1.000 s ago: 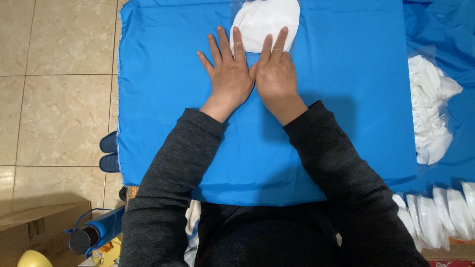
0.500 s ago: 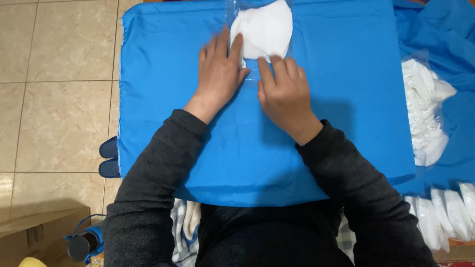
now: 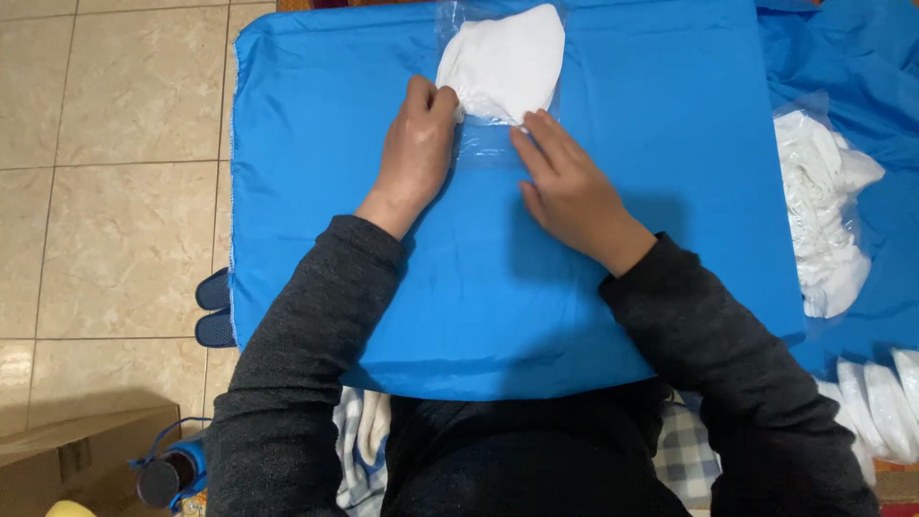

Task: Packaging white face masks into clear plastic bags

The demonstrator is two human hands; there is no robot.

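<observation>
Two hands work a clear plastic bag holding a folded white cloth on a blue-covered table.

The left hand [image 3: 416, 144] curls, fingertips pinching the white cloth [image 3: 505, 65] at the clear bag [image 3: 486, 142] mouth. The right hand [image 3: 565, 182] lies open, fingers flat, pressing the bag's near edge against the blue cover [image 3: 670, 124], at the table's far side.

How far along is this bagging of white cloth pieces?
Done: a pile of white pieces in clear plastic lies at the right. In hand: the left hand and right hand hold the open end of a clear bag with a folded white cloth inside. Left: the bag's end lies unfolded.
</observation>
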